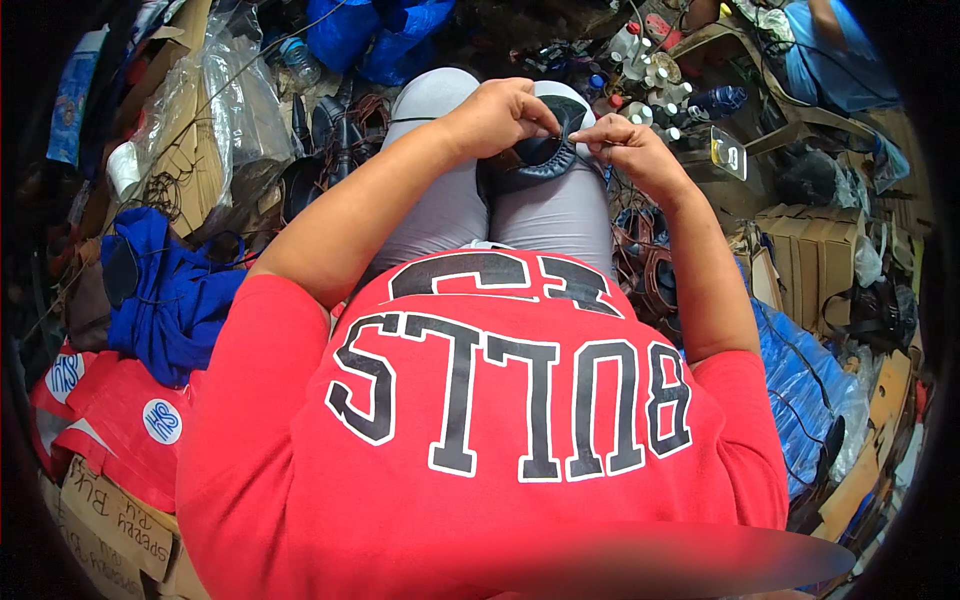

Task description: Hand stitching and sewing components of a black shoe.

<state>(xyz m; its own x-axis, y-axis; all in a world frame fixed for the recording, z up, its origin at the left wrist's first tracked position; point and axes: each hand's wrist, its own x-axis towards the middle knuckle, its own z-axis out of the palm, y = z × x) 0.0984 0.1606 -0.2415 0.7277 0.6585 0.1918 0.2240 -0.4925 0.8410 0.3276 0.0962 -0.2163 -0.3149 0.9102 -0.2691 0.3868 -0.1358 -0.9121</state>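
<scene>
A black leather shoe upper (541, 172) with a gathered, stitched-looking edge rests on my right thigh, near the knee. My left hand (508, 116) reaches over it from the left, finger and thumb pinched together at its far inner part. On the other side my right hand (630, 147) is closed in a pinch, fingertips at the upper's right rim and close to the left fingertips. Whatever the right fingers pinch is too small to make out. Grey trousers (440, 205) cover my legs beneath the work.
Dark shoes (330, 125) lie left of my legs, and brown strappy pieces (655, 275) to the right. Several small bottles (665, 90) stand ahead right. Blue cloth (165, 290), red bags (120, 430), cardboard boxes (810, 255) and blue plastic sheeting (790, 380) crowd both sides.
</scene>
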